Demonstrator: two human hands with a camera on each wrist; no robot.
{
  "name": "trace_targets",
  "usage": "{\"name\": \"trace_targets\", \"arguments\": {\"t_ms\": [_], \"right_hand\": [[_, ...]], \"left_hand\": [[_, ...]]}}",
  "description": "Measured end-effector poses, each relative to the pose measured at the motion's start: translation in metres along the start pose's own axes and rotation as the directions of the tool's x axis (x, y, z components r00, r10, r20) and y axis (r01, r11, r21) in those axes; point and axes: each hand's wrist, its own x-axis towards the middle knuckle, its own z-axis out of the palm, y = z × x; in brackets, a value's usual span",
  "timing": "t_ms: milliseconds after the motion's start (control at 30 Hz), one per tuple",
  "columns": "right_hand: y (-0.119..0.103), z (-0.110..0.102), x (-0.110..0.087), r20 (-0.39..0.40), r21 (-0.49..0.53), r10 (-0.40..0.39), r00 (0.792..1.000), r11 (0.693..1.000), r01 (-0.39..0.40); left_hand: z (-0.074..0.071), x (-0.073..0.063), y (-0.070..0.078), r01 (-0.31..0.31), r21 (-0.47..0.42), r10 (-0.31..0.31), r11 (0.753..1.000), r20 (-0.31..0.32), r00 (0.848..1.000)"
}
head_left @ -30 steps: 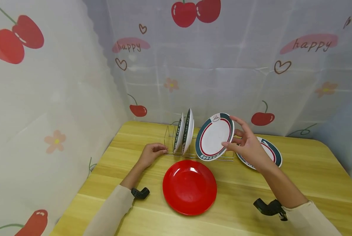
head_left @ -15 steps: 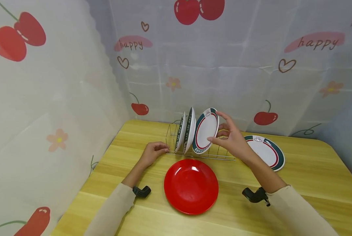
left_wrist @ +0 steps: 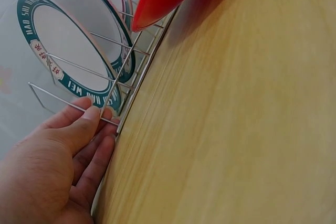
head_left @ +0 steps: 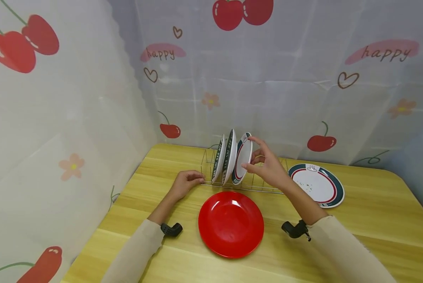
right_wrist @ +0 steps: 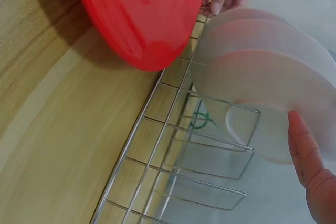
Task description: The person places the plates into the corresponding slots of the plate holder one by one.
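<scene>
My right hand [head_left: 268, 167] pinches the right edge of a white plate [head_left: 243, 157] with a green and red rim. That plate stands nearly upright, its lower edge down in the wire dish rack [head_left: 257, 190]. Just left of it, two similar plates [head_left: 218, 159] stand on edge in the rack, leaning slightly right. At the rack's left end my left hand [head_left: 184, 184] holds its wire corner between thumb and fingers, as the left wrist view shows. From the right wrist camera, the held plate [right_wrist: 257, 82] shows its pale underside, with my fingertips on it.
A red plate [head_left: 230, 224] lies on the wooden table [head_left: 154, 259] in front of the rack. To the right lies another green-rimmed plate [head_left: 319, 186] with small specks on it. A patterned curtain [head_left: 268, 106] hangs behind the table and on the left.
My right hand has carried the plate leftward into the rack, beside the two standing plates, and turned it more edge-on. My left hand has stayed at the rack's left end.
</scene>
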Motion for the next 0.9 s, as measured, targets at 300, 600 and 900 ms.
{"name": "trace_targets", "arguments": {"t_ms": [300, 600, 900], "right_hand": [[-0.03, 0.009, -0.007, -0.004, -0.066, -0.022, 1.0, 0.998, 0.022], [0.012, 0.017, 0.0, -0.014, -0.03, 0.059, 0.998, 0.998, -0.059], [0.013, 0.014, -0.011, 0.044, 0.008, 0.089, 0.995, 0.996, -0.09]], "left_hand": [[-0.002, 0.003, -0.001, -0.002, -0.018, 0.002, 1.0, 0.003, 1.0], [0.003, 0.002, -0.002, -0.003, -0.014, 0.003, 1.0, 0.002, 1.0], [0.001, 0.002, -0.003, -0.012, -0.04, 0.013, 0.999, 0.003, 1.0]]}}
